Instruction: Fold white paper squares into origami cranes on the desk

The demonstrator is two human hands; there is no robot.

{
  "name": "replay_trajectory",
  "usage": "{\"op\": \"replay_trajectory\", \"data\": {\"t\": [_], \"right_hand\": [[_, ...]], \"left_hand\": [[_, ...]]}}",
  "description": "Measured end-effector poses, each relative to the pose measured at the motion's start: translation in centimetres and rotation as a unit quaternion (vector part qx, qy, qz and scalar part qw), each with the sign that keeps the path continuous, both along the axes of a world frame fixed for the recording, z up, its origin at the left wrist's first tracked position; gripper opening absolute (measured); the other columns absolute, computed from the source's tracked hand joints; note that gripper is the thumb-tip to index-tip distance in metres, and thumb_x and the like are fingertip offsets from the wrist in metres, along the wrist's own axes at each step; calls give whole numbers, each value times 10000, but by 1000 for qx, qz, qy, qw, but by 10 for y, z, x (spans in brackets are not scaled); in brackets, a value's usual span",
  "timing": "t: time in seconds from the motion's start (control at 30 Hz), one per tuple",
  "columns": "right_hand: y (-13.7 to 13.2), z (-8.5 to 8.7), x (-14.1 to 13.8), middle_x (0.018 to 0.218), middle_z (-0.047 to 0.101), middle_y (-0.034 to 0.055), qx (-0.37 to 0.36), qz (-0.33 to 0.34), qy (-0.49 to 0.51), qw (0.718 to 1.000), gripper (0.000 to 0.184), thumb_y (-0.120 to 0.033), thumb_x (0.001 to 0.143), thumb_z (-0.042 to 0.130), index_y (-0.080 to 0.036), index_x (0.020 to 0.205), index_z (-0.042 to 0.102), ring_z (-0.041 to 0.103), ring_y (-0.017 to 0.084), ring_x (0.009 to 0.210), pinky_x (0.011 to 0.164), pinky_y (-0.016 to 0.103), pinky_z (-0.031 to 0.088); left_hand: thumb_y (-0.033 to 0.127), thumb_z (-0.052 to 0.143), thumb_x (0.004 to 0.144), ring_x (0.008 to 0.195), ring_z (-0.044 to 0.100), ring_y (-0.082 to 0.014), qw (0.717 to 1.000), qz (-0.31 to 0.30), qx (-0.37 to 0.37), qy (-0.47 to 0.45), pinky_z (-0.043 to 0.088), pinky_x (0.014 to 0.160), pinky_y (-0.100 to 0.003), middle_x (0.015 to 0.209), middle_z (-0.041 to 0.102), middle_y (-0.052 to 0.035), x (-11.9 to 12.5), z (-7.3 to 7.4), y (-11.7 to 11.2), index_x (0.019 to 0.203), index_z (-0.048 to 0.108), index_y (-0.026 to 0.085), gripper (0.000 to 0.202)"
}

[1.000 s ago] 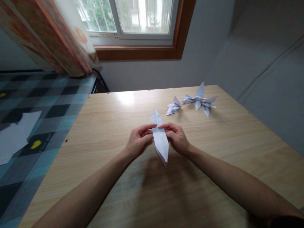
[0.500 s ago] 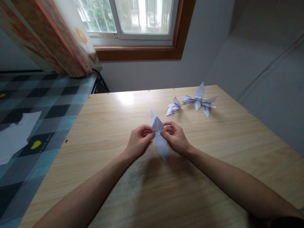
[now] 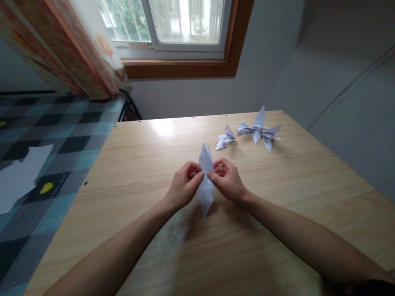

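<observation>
Between my hands is a folded white paper piece (image 3: 205, 195), pointed at its far and near ends and narrow at the waist. My left hand (image 3: 186, 183) pinches its left side at the middle, thumb towards me. On the opposite side my right hand (image 3: 227, 177) grips the waist with thumb and curled fingers. The fingertips behind the paper are partly hidden. Farther back on the table lie a small folded paper piece (image 3: 225, 138) and a cluster of similar pointed folded paper pieces (image 3: 258, 130).
The light wooden table (image 3: 138, 156) has its far edge near the wall, below a window (image 3: 185, 24). At the left, a bed with a checked cover (image 3: 83, 119) bears cut white paper sheets (image 3: 21, 174). A patterned curtain (image 3: 68, 45) hangs beside the window.
The far flap of the held paper now stands up as a longer point, and the near point has swung left towards straight. My left hand has shifted slightly right.
</observation>
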State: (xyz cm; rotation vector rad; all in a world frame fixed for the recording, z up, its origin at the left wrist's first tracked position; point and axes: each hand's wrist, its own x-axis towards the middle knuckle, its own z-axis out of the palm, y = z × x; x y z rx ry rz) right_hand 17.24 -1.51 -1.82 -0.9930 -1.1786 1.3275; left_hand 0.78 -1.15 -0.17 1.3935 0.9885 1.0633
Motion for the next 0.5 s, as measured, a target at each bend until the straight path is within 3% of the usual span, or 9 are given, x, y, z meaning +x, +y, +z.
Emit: {"op": "replay_trajectory", "data": {"t": [0.17, 0.23, 0.33, 0.5], "right_hand": [[-5, 2, 1, 690, 547, -49, 108, 15, -58, 992, 238, -344, 789, 755, -220, 880, 574, 502, 106, 588, 539, 231, 397], [-8, 5, 2, 782, 589, -11, 171, 29, -110, 979, 159, -326, 855, 689, -225, 965, 637, 538, 133, 670, 599, 261, 443], [-9, 7, 2, 923, 620, 44, 256, 44, -178, 949, 183, -261, 902, 606, -235, 1064, 689, 583, 184, 850, 744, 320, 496], [-5, 3, 4, 1018, 567, 68, 253, 0, -181, 950, 264, -146, 897, 518, -235, 1045, 717, 577, 181, 883, 759, 327, 516]], "left_hand": [[445, 713, 808, 602, 468, -113, 998, -38, 35, 32, 356, 551, -230, 679, 538, 31, -4, -2, 0, 892, 595, 172, 309], [480, 720, 791, 666, 512, -136, 997, -50, 39, 32, 394, 600, -244, 744, 584, 11, -6, -1, 0, 918, 609, 170, 353], [508, 707, 794, 715, 542, -153, 999, -44, 18, 20, 415, 639, -253, 791, 623, -7, -6, 2, 1, 902, 623, 166, 369], [464, 697, 814, 669, 526, -132, 999, -6, -4, -36, 411, 627, -249, 746, 630, -2, -4, 1, 4, 846, 660, 158, 310]]}}
